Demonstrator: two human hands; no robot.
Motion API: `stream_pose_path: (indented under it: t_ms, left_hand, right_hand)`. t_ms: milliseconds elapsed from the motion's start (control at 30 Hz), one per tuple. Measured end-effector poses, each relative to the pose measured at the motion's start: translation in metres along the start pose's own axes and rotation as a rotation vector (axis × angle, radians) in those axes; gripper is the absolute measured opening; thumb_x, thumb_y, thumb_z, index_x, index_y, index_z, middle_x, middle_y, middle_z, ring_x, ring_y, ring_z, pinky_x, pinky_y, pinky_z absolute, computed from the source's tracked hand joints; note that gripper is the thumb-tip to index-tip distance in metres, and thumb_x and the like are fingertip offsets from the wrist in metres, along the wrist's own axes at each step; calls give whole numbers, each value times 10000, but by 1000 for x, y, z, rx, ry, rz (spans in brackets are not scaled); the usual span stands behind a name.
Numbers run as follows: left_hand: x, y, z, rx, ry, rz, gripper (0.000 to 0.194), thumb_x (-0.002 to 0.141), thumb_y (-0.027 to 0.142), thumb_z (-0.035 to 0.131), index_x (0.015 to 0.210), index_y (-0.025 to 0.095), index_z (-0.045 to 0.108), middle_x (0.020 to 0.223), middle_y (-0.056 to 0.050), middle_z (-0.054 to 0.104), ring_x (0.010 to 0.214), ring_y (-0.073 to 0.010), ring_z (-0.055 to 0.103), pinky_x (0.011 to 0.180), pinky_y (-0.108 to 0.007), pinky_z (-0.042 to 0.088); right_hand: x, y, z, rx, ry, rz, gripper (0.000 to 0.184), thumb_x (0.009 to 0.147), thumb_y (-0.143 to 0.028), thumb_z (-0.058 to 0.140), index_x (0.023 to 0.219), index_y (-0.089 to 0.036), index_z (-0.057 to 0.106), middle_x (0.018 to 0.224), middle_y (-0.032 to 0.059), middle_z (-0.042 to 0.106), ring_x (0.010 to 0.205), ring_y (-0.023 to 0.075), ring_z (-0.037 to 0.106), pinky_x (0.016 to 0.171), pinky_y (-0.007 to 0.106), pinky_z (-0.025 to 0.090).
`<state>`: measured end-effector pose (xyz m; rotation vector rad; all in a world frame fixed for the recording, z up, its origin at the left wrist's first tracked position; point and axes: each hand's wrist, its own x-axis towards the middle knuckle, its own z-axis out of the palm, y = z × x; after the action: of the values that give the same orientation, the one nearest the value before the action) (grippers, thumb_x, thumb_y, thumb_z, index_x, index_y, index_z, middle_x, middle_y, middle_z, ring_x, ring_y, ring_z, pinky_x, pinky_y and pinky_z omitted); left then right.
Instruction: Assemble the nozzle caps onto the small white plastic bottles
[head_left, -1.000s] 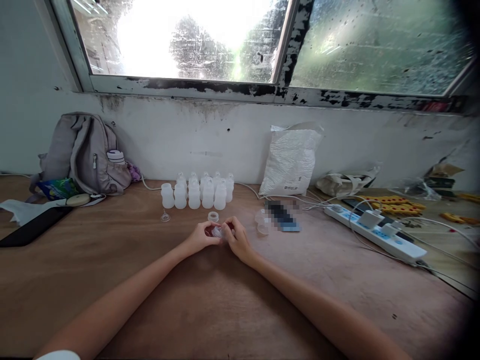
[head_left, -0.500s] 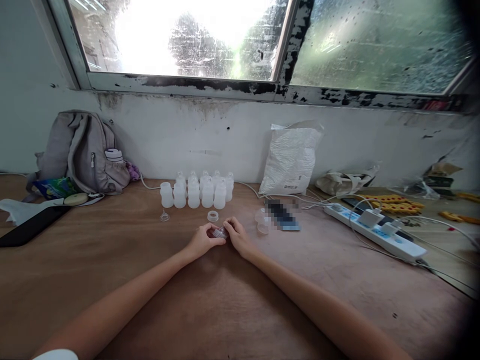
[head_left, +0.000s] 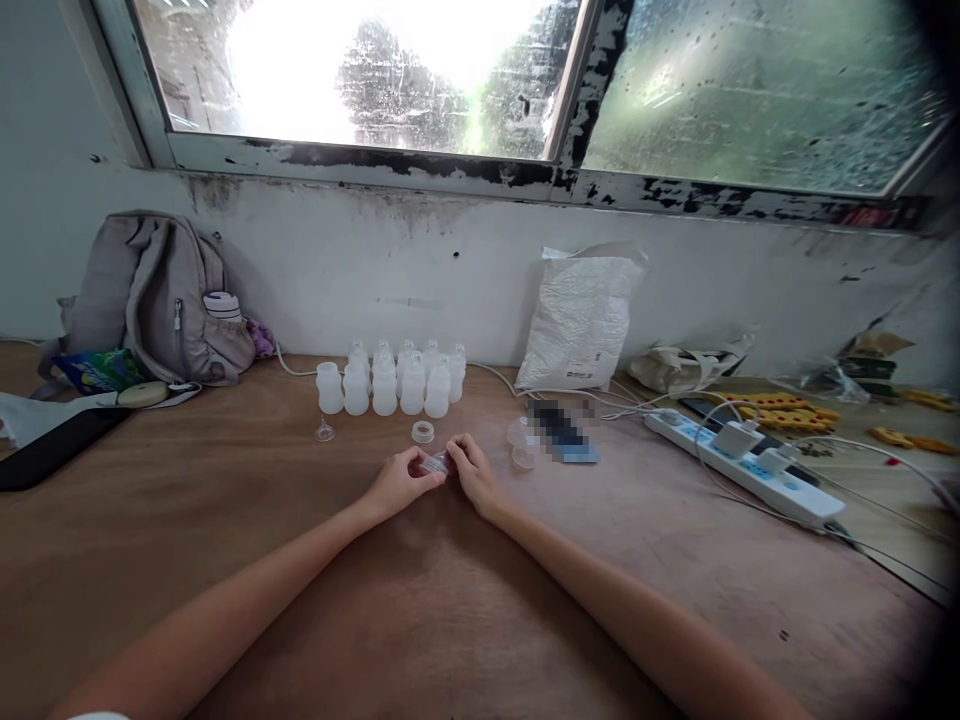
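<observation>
My left hand [head_left: 397,482] and my right hand [head_left: 472,472] meet over the wooden table [head_left: 225,560], fingers pinched from both sides on a small clear plastic piece [head_left: 436,463]. Just beyond them lies a white ring [head_left: 423,432]. To its left stands a tiny clear funnel-shaped part [head_left: 324,432]. Behind these, several small white plastic bottles [head_left: 390,380] stand in a cluster near the wall. Two clear caps [head_left: 520,445] lie right of my right hand.
A grey backpack [head_left: 157,300] leans at the back left, with a dark tablet [head_left: 52,450] in front of it. A white bag [head_left: 581,320] stands against the wall. A blurred phone [head_left: 562,432], a power strip [head_left: 742,465] and cables lie to the right.
Both hands stay closed on the clear piece and have shifted slightly. The view has tilted a little; the objects on the table have not moved.
</observation>
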<state>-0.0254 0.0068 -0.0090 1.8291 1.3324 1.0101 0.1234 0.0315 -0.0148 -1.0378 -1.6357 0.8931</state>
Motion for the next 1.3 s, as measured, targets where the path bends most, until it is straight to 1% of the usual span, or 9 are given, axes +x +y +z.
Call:
stream_pose_path:
  t_ms: [133, 267, 433, 533, 600, 833, 967, 1067, 1300]
  left_hand:
    - [0, 0, 0, -16, -3, 29, 258, 650, 308, 599, 856, 153, 579, 733, -8, 611, 651, -137, 540, 605, -232, 416]
    - [-2, 1, 1, -43, 57, 61, 339, 645, 304, 619, 949, 160, 577, 838, -31, 618, 722, -152, 551, 659, -250, 433]
    - [-3, 4, -2, -336, 95, -24, 362, 737, 408, 534, 990, 150, 522, 771, -37, 622, 666, -141, 572, 635, -260, 465]
    - [-2, 3, -2, -464, 62, -63, 348, 760, 434, 499, 955, 146, 495, 758, -41, 628, 624, -135, 586, 603, -261, 480]
    - [-3, 3, -2, -476, 65, -66, 344, 771, 432, 486, 978, 157, 467, 744, -35, 636, 613, -137, 598, 597, -263, 484]
    - [-9, 7, -3, -121, 162, 33, 226, 751, 312, 525, 940, 193, 492, 779, -29, 651, 688, -157, 621, 631, -258, 472]
    - [-10, 10, -3, 16, 168, 83, 150, 742, 250, 517, 878, 193, 489, 722, -6, 635, 643, -139, 603, 599, -232, 449]
    - [-11, 13, -2, 157, 154, 123, 126, 750, 219, 494, 875, 204, 482, 656, 22, 608, 574, -122, 572, 558, -215, 417]
    - [-14, 13, -3, 419, 181, 194, 145, 771, 217, 469, 915, 207, 463, 698, 13, 617, 571, -126, 570, 559, -217, 396]
  right_hand:
    - [-2, -1, 0, -22, 12, -68, 177, 841, -310, 368, 703, -207, 411, 615, -32, 434, 570, 123, 443, 567, 245, 396]
    - [-3, -5, -1, 22, 2, -94, 185, 838, -352, 391, 732, -204, 422, 641, -27, 442, 579, 117, 448, 561, 238, 400]
    - [-7, -12, -1, 223, -64, -27, 231, 828, -396, 403, 995, -237, 391, 729, -21, 513, 565, 112, 501, 500, 230, 424]
    - [-10, -14, 0, 129, -145, -89, 262, 788, -361, 489, 1005, -222, 441, 779, 4, 546, 609, 122, 524, 524, 237, 438]
    - [-10, -15, 0, 38, -138, -140, 225, 780, -322, 505, 970, -203, 487, 821, 27, 565, 643, 129, 535, 560, 245, 444]
    - [-11, -15, 3, -142, -5, -223, 239, 739, -174, 476, 976, -186, 454, 737, 5, 548, 562, 107, 494, 536, 222, 410]
    - [-13, -11, 6, -280, -12, -309, 235, 683, -114, 468, 904, -189, 451, 694, -16, 517, 531, 97, 448, 534, 213, 381]
    - [-14, -7, 7, -347, -11, -307, 217, 678, -114, 467, 880, -194, 455, 659, -26, 495, 532, 99, 443, 533, 211, 365]
    - [-15, -12, 3, -362, -22, -325, 222, 677, -109, 462, 885, -185, 480, 616, -30, 478, 530, 101, 447, 533, 204, 366]
